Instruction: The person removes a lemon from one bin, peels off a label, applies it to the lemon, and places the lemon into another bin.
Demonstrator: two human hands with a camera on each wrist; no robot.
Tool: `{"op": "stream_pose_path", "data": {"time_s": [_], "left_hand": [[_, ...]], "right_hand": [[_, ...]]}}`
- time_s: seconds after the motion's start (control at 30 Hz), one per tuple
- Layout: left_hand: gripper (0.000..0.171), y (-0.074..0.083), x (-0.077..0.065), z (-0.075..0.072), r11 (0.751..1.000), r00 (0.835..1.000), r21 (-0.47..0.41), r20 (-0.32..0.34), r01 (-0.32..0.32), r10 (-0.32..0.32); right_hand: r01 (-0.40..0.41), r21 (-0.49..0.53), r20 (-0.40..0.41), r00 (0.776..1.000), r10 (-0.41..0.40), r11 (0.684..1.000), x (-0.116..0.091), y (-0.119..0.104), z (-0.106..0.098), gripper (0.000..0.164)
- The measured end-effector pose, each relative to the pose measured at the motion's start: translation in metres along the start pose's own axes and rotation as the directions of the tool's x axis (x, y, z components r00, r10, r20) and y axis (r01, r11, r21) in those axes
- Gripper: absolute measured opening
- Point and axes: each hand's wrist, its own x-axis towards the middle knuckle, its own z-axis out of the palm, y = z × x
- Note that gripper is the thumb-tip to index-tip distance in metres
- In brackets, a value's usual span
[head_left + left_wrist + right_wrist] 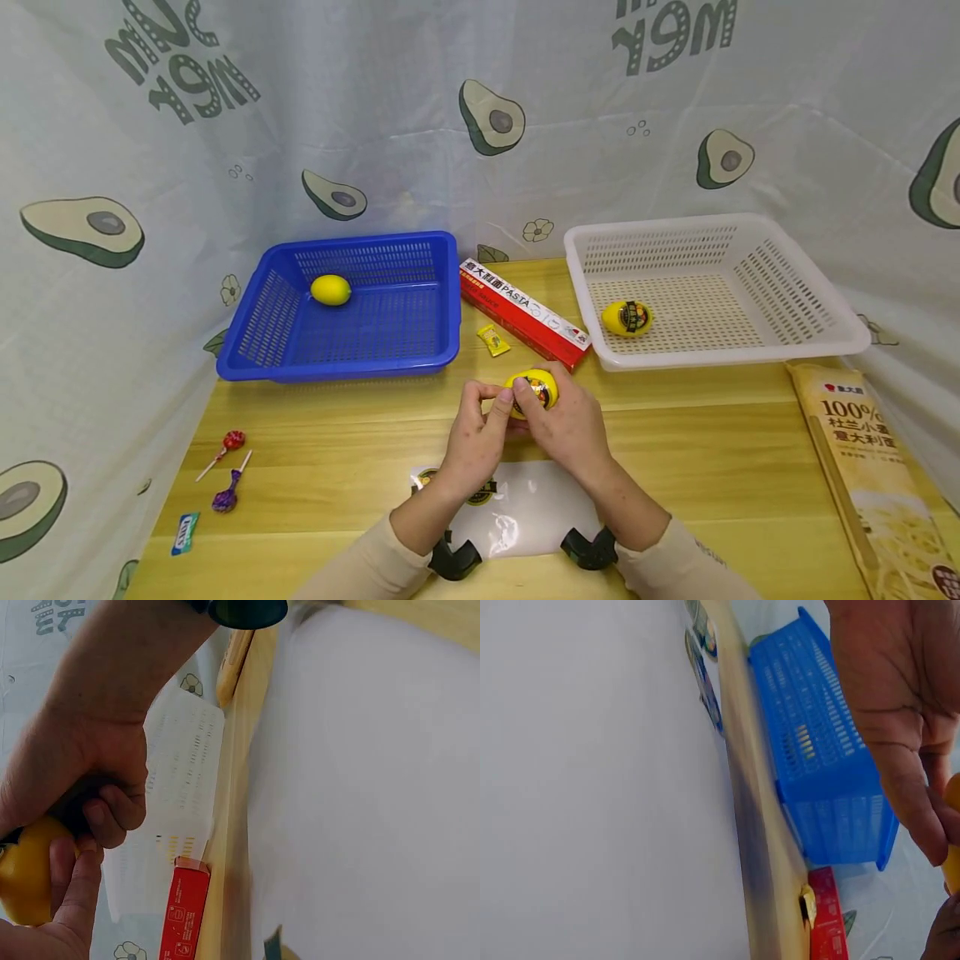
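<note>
Both hands hold a yellow lemon (551, 388) with a dark round label, above the middle of the table. My right hand (576, 427) grips it from the right, its thumb lying over the label. On the other side my left hand (474, 437) has thumb and forefinger pinched at the lemon's left edge. Below the wrists lies a glossy white sticker sheet (528, 500) with dark round labels at its left end. The left wrist view shows the lemon (26, 874) between the fingers; only a sliver of the lemon (952, 862) shows in the right wrist view.
A blue basket (337, 372) holds a plain lemon (331, 290). A labelled lemon (627, 318) lies in the white basket (738, 357). Between them are a red pasta box (525, 312) and a yellow candy (493, 340). Lollipops (225, 500) lie left, a pasta bag (870, 475) right.
</note>
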Motion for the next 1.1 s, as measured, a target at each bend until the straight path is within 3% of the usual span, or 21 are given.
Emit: {"op": "stream_pose_path", "data": {"time_s": [0.13,0.47,0.6,0.73,0.9,1.1], "left_hand": [[0.029,-0.002,0.001,-0.001,0.999,1.0,-0.039,0.026,0.002,-0.001],[0.032,-0.001,0.006,-0.006,1.0,0.998,0.013,0.065,-0.001,0.0],[0.037,-0.001,0.006,-0.008,0.995,0.992,0.028,0.079,-0.098,0.096],[0.033,-0.001,0.004,-0.008,0.961,0.97,0.137,0.089,-0.239,0.228],[0.03,-0.002,0.003,-0.008,0.929,0.956,0.228,0.094,-0.291,0.276],[0.035,-0.003,0.004,-0.008,0.828,0.927,0.423,0.098,-0.367,0.361]], "right_hand": [[0.058,-0.049,-0.024,0.998,-0.059,0.997,0.002,0.003,-0.002,0.031],[0.204,-0.13,-0.063,0.975,-0.214,0.97,0.005,0.01,-0.007,0.027],[0.242,-0.165,-0.062,0.965,-0.255,0.956,0.006,0.012,-0.007,0.029],[0.26,-0.19,-0.059,0.959,-0.276,0.947,0.006,0.013,-0.006,0.032],[0.237,-0.184,-0.052,0.967,-0.25,0.954,0.005,0.012,-0.007,0.038],[0.182,-0.127,-0.029,0.982,-0.187,0.975,0.006,0.012,-0.01,0.046]]}}
